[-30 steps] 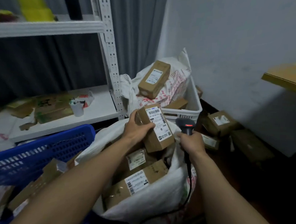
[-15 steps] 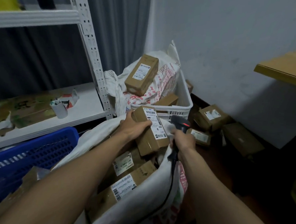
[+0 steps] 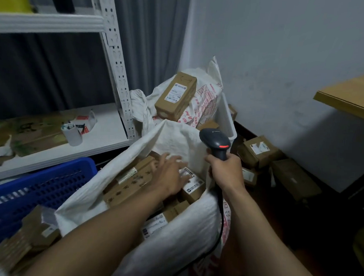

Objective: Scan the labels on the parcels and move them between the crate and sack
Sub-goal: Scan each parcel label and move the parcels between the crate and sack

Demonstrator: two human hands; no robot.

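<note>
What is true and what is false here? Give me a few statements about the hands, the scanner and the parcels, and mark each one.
1. The right hand grips a barcode scanner. True.
2. The left hand lifts a parcel high in the air. False: its fingers are spread low over a labelled parcel inside the white sack.
3. The crate is red. False: it is blue.
4. A cardboard parcel lies on top of the printed sack farther back. True.
</note>
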